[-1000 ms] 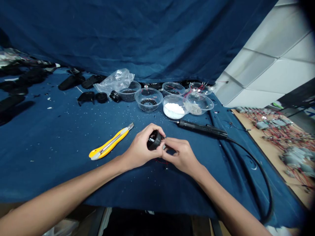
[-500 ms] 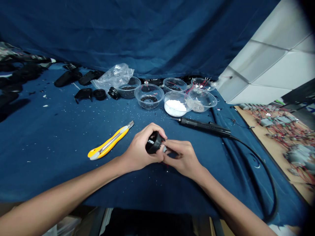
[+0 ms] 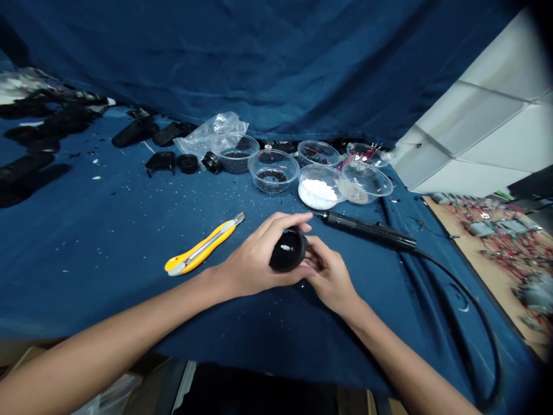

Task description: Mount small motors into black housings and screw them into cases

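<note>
My left hand (image 3: 259,253) is closed around a black cup-shaped plastic part (image 3: 288,251), thumb below and fingers over the top. The part's round opening faces me, and a small white piece (image 3: 286,247) shows inside it. On the right, my right hand (image 3: 330,274) is closed against the far side of the same part, its fingertips partly hidden behind it. A yellow utility knife (image 3: 203,248) lies left of my hands with a bit of blade out. Beyond them on the right lies a black electric screwdriver (image 3: 367,229) with its cable.
Clear plastic bowls (image 3: 273,173) of screws and small parts stand at the back, one with white pieces (image 3: 318,193). A plastic bag (image 3: 216,132) and black housings (image 3: 161,163) lie back left. At right, a board (image 3: 479,253) carries wired motors.
The black part has turned so its opening faces me more. My right fingers have moved behind it, hiding the small light piece they held. The whole view has shifted slightly.
</note>
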The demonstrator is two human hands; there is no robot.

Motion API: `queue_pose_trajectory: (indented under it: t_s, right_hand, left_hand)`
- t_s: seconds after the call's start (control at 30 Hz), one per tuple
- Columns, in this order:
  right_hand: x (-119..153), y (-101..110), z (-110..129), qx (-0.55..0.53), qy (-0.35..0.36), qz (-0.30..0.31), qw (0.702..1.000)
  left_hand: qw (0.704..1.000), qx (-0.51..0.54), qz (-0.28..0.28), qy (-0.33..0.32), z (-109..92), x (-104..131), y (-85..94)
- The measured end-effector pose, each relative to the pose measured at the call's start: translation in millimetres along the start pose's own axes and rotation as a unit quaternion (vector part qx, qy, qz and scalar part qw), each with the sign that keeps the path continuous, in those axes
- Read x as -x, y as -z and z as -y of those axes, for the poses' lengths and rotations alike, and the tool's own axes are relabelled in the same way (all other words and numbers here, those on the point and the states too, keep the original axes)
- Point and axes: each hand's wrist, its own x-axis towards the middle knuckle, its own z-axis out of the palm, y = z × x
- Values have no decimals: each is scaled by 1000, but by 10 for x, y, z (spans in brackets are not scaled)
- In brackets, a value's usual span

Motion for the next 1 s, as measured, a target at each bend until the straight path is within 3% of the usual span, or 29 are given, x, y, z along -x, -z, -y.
queue_pose_trajectory:
  t_s: [0.2,0.3,0.47,0.6,0.8,0.9,1.0]
  right_hand:
    - [-13,-56,-55,118,75,4,990]
    - [-22,-60,-27,115,78,7,990]
    - [-13,-77,14,116,76,17,990]
    - [-18,-75,35,113,67,31,991]
    - [-53,-72,51,112,72,-2,991]
    - [-48,-75,47,96,63,-6,993]
    - [-49,-53,36,76,13,-1,997]
  left_hand:
    - [1000,-6,-5,-29,-3,8,-60]
    - [999,19,3,-38,11,17,-54]
    - [997,61,-43,-12,18,40,-47]
    - [998,63,-14,-11,-3,51,-87]
    - [998,55,-13,-23,-10,49,-105]
    - [999,32,-14,-42,-4,59,-102]
    - [994,-77,-63,-50,13,72,-71]
